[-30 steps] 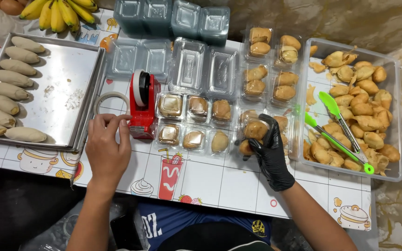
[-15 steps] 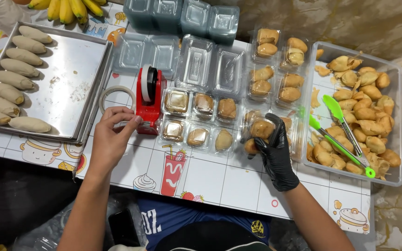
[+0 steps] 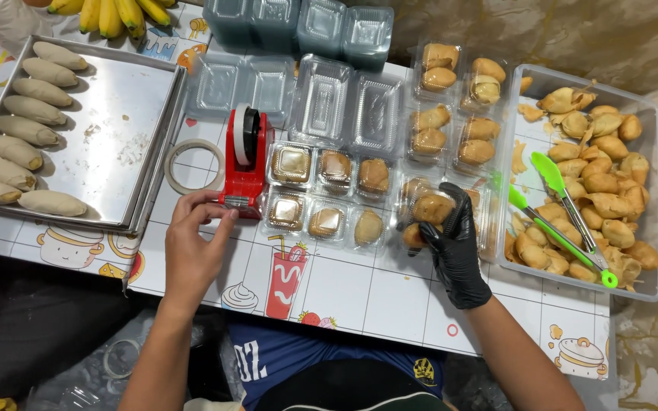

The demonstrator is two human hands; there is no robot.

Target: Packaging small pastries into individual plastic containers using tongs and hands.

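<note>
My bare left hand [image 3: 192, 247] sits at the base of the red tape dispenser [image 3: 245, 164], fingers pinched narrow at its cutting edge — whether they hold a strip of tape I cannot tell. My right hand in its black glove [image 3: 451, 243] curls its fingers around a clear plastic clamshell box of golden-brown pastries [image 3: 428, 213], pressing it onto the patterned tabletop [image 3: 344, 289]. As I judge it, the packing is partway: several filled boxes [image 3: 455, 106] stand behind, a six-cell tray of small pastries [image 3: 329, 198] lies between my hands, while empty clear clamshells [image 3: 344, 103] wait open and a large clear tub of loose pastries [image 3: 599, 175] with green tongs [image 3: 561, 221] remains — plenty left.
</note>
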